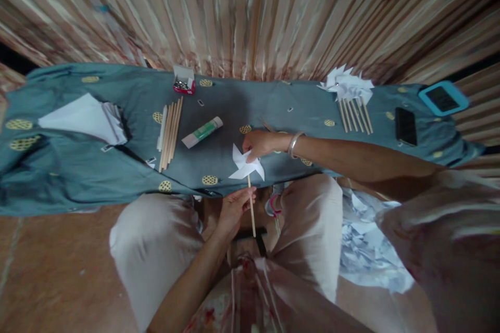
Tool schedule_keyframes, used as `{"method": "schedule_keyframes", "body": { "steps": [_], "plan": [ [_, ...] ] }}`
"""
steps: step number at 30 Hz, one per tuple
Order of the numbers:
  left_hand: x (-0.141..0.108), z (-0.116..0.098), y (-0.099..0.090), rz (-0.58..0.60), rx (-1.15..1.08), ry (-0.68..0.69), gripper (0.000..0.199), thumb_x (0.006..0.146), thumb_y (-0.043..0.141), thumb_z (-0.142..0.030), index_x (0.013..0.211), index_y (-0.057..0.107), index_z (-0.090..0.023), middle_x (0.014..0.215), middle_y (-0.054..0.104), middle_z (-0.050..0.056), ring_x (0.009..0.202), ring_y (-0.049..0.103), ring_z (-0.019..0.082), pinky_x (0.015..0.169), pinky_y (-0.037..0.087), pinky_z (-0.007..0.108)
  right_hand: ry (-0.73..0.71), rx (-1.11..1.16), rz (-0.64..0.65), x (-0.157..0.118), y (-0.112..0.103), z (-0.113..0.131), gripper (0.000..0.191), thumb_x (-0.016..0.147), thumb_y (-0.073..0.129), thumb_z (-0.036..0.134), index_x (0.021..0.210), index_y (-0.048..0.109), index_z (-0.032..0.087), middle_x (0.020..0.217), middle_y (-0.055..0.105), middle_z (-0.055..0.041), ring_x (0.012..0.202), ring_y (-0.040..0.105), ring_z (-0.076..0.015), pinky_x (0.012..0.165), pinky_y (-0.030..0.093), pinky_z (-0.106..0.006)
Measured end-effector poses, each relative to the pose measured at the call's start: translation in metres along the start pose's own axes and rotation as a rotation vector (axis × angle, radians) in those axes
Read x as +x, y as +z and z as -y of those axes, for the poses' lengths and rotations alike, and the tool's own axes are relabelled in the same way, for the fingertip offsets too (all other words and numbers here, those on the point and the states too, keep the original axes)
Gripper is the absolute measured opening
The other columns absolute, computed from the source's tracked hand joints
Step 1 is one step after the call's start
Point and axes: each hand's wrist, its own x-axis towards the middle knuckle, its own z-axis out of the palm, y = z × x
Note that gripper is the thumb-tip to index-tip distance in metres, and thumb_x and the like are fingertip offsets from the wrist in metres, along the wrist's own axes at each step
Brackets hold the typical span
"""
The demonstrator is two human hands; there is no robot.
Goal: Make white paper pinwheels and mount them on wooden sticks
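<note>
A white paper pinwheel (242,168) on a thin wooden stick (252,213) is at the table's front edge, between my two hands. My left hand (235,207) is closed around the stick below the paper blades. From above, my right hand (258,144) has its fingers closed on the pinwheel's upper right part, near its centre; whether a pin is under the fingertips is hidden. A glue stick (202,132) with a green and white label lies to the left of the pinwheel. Something thin and pointed, partly covered by my right hand, lies just behind it.
On the green cloth (222,164) stand a small open box of metal pins (184,85), loose sticks (171,134) and a stack of white paper (84,118). Several pinwheels (351,88), a black phone (405,126) and a blue-framed device (443,98) lie right. Paper scraps (369,250) fill a bag below.
</note>
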Motion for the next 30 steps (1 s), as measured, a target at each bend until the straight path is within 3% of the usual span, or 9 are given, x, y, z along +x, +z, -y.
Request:
{"method": "schedule_keyframes", "body": {
  "steps": [3,9,13,18,22,26,30],
  "plan": [
    [0.002,0.001,0.001,-0.028,0.011,0.023,0.043,0.042,0.092,-0.045,0.071,0.08,-0.015,0.071,0.074,0.008,0.064,0.062,0.013,0.065,0.048,0.025,0.02,0.075,-0.004,-0.001,-0.001,0.001,0.001,0.072,0.074,0.013,0.071,0.073,0.013,0.06,0.063,0.0015,0.06,0.053,-0.011,0.056,0.035,-0.024],
    [0.005,0.002,0.003,-0.046,0.008,0.045,0.033,0.044,0.091,-0.038,0.066,0.079,-0.016,0.07,0.075,0.008,0.063,0.063,0.014,0.065,0.049,0.026,0.028,0.219,0.018,0.002,-0.002,-0.001,0.02,0.061,0.081,0.014,0.054,0.062,0.015,0.043,0.05,0.0068,0.046,0.049,-0.0073,0.05,0.037,-0.02],
    [0.006,0.002,0.003,-0.044,0.017,0.055,0.029,0.046,0.089,-0.036,0.065,0.079,-0.016,0.067,0.074,0.007,0.061,0.062,0.014,0.063,0.048,0.026,0.058,0.252,0.034,0.002,-0.003,0.001,0.024,0.058,0.085,0.018,0.052,0.061,0.017,0.047,0.057,0.0031,0.054,0.058,-0.012,0.055,0.046,-0.023],
    [0.006,0.001,0.004,-0.043,0.017,0.06,0.026,0.049,0.088,-0.034,0.065,0.079,-0.017,0.068,0.075,0.007,0.061,0.062,0.014,0.063,0.048,0.026,0.123,0.257,0.05,0.001,-0.005,0.008,0.025,0.063,0.077,0.006,0.049,0.059,0.015,0.056,0.062,-0.0021,0.066,0.066,-0.0193,0.066,0.051,-0.031],
    [0.006,0.003,0.004,-0.048,0.017,0.063,0.025,0.049,0.087,-0.035,0.065,0.079,-0.017,0.068,0.075,0.007,0.061,0.062,0.014,0.062,0.047,0.025,0.15,0.243,0.065,0.001,-0.006,0.01,0.022,0.067,0.073,0.004,0.052,0.06,0.014,0.053,0.059,0.0008,0.061,0.062,-0.0152,0.064,0.049,-0.027],
    [0.008,0.005,0.003,-0.045,0.022,0.072,0.026,0.05,0.087,-0.036,0.066,0.079,-0.017,0.066,0.074,0.007,0.061,0.062,0.013,0.062,0.047,0.025,0.126,0.135,0.124,0.004,-0.008,0.01,0.004,0.073,0.072,0.012,0.07,0.07,0.011,0.064,0.065,-0.0006,0.064,0.06,-0.012,0.062,0.046,-0.022],
    [0.01,0.006,0.002,-0.041,0.026,0.073,0.027,0.049,0.087,-0.037,0.065,0.079,-0.016,0.065,0.073,0.007,0.06,0.06,0.013,0.061,0.046,0.025,0.095,0.035,0.131,0.005,-0.007,0.007,0.009,0.075,0.07,0.015,0.08,0.073,0.009,0.071,0.068,-0.0025,0.067,0.06,-0.0114,0.059,0.042,-0.02]
  ]
}}
